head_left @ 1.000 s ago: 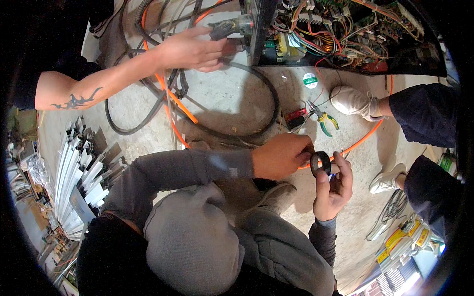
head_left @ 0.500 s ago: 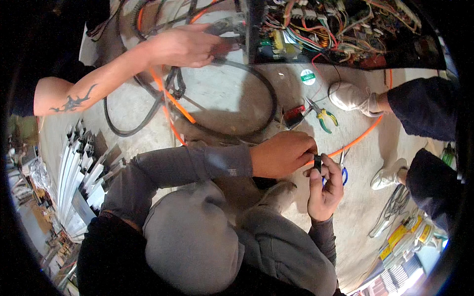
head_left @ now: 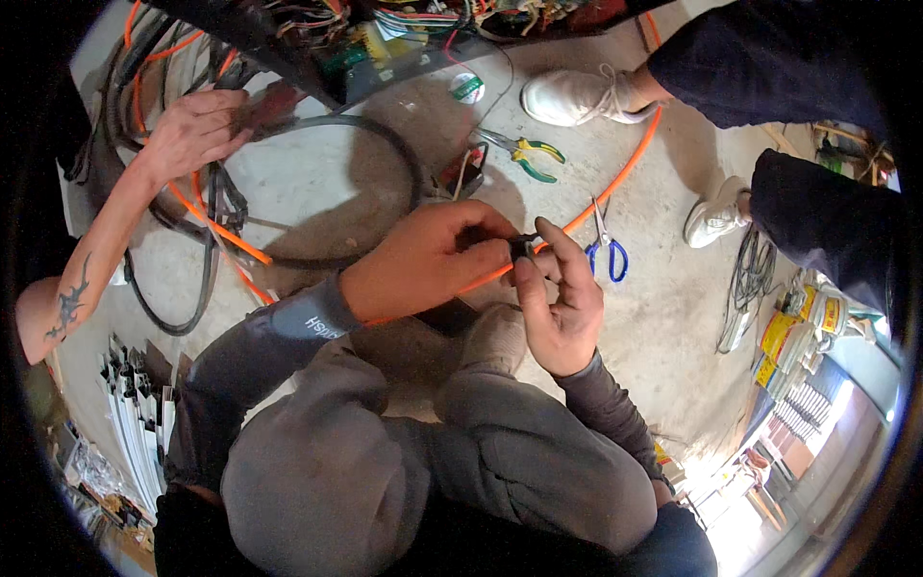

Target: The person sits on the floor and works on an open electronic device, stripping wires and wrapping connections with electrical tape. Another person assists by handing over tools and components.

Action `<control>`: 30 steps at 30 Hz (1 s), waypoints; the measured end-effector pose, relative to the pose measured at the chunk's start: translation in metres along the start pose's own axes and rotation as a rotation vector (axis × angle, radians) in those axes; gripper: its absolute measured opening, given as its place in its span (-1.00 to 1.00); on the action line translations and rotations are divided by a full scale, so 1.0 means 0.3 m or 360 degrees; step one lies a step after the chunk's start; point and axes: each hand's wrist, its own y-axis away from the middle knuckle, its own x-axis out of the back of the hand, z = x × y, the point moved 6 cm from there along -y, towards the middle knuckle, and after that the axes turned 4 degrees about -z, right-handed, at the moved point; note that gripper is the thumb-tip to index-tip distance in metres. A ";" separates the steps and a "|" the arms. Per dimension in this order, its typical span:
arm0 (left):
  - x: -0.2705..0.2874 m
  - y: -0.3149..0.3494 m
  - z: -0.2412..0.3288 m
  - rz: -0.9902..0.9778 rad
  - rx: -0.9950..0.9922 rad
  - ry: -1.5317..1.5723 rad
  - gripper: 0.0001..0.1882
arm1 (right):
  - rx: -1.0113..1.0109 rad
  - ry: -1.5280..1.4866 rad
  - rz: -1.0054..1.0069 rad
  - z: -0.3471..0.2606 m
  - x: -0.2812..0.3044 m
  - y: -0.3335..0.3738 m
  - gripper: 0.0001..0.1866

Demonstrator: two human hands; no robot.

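Observation:
My left hand (head_left: 433, 262) and my right hand (head_left: 560, 313) meet above the floor in front of my knees. Between their fingertips is a small black part (head_left: 520, 248), pinched from both sides; its exact kind is too small to make out. An orange hose (head_left: 630, 173) curves across the floor and passes behind my hands. Just right of my right hand lie blue-handled scissors (head_left: 608, 258). Pliers with yellow-green handles (head_left: 531, 157) rest farther off, beside a dark red and black object (head_left: 465, 171).
An opened machine with many coloured wires (head_left: 385, 38) stands at the far side. At left, another person's hand (head_left: 200, 127) is by black cables (head_left: 409, 159). A second person's shoes (head_left: 567, 96) are at right. Metal strips (head_left: 139, 423) lean at lower left; coiled wire (head_left: 745, 288) lies right.
The view has shifted, so the machine sits higher and farther left in the picture. My hands stay together on the black part, with my right fingers tilted more over it.

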 end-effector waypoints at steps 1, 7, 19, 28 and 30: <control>-0.016 -0.006 -0.004 -0.0026 -0.0029 0.0028 -0.70 | -0.0034 0.0015 0.0001 -0.003 0.007 0.007 -0.51; -0.016 0.001 0.041 0.0273 -0.0632 -0.1196 -0.72 | 0.0161 0.0303 -0.0021 -0.047 0.011 -0.001 -0.50; -0.099 0.024 0.055 0.0450 -0.0951 -0.1896 -0.79 | -0.0071 -0.0331 -0.0273 0.000 -0.033 -0.020 -0.23; -0.108 0.040 0.075 0.0402 -0.0946 -0.1771 -0.75 | -0.0168 -0.0704 0.0059 0.004 -0.010 -0.033 -0.46; -0.111 0.027 0.067 0.0353 -0.0851 -0.1735 -0.74 | -0.0172 -0.0679 0.0151 0.003 -0.009 -0.027 -0.44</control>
